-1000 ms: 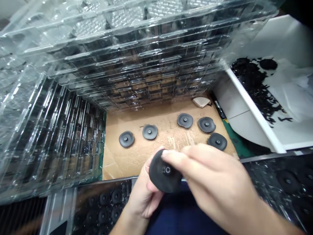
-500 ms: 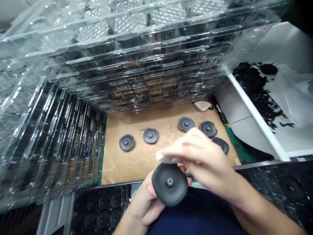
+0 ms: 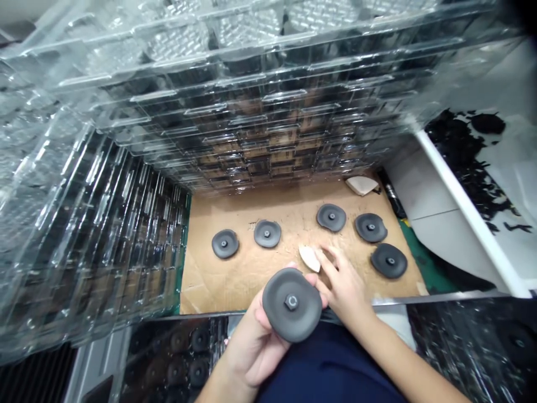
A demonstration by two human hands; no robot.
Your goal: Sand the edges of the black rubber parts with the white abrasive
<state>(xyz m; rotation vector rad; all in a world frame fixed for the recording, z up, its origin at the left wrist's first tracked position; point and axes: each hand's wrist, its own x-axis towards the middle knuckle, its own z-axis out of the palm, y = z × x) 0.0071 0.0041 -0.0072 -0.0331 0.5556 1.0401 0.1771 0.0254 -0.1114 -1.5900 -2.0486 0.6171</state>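
In my left hand (image 3: 260,341) is a dark grey, rounded-square disc (image 3: 289,324) with a hex-shaped hub in its middle. The disc's hub side faces up toward me, and my fingers wrap around its edge from below. My right hand (image 3: 346,288), just beyond the disc on the right, has its fingers curled at the edge of a small white wedge-shaped pad (image 3: 309,258). The pad is low over the cardboard (image 3: 235,280); whether it rests there I cannot tell. Several similar discs lie hub up on the cardboard, among them one near my right hand (image 3: 389,261).
Tall stacks of clear plastic trays (image 3: 260,112) wall the far and left sides. A second white pad (image 3: 361,185) and a dark tube (image 3: 392,196) lie at the far right. Beyond a white divider (image 3: 470,207) are black scraps (image 3: 457,145). A filled tray (image 3: 176,358) stands front left.
My right hand has moved down and right, away from the held disc, taking the white pad over the cardboard. My left hand still holds the disc. The view has shifted slightly.
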